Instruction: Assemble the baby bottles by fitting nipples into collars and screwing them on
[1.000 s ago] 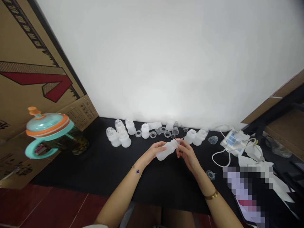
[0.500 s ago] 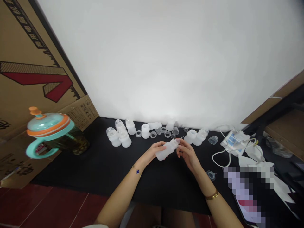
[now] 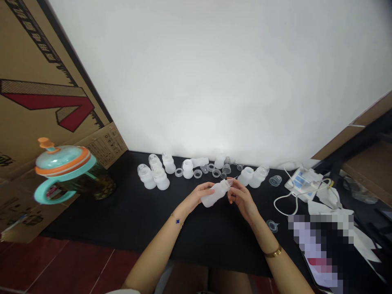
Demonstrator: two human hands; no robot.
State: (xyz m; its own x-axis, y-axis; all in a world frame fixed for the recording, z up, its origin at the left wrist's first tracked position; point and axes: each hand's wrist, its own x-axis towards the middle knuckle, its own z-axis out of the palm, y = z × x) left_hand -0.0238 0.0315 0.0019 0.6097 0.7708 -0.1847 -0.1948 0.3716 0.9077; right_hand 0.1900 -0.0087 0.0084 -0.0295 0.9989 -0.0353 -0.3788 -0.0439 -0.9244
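Note:
My left hand (image 3: 196, 197) is wrapped round the body of a frosted white baby bottle (image 3: 212, 196), held tilted above the black table (image 3: 128, 218). At its upper right end a clear nipple (image 3: 230, 181) sits at the neck, its thin tip pointing right. My right hand (image 3: 242, 199) is closed at that end, fingers bent against the nipple and neck. Part of its grip is hidden. Behind the hands lie clear ring collars (image 3: 197, 174), an open bottle (image 3: 188, 169) and small clear caps (image 3: 226, 168). Another clear nipple (image 3: 272, 226) lies right of my right forearm.
Several capped bottles (image 3: 147, 179) stand at the left, and two more bottles (image 3: 259, 179) at the right. A clear cover (image 3: 275, 180) lies near a power strip (image 3: 301, 183) with white cables. A large jug (image 3: 94, 177), a phone (image 3: 309, 253) and a cardboard box (image 3: 39, 122) flank the table.
Almost nothing differs. Both hands keep their grip, and the bottle stays at nearly the same place and tilt.

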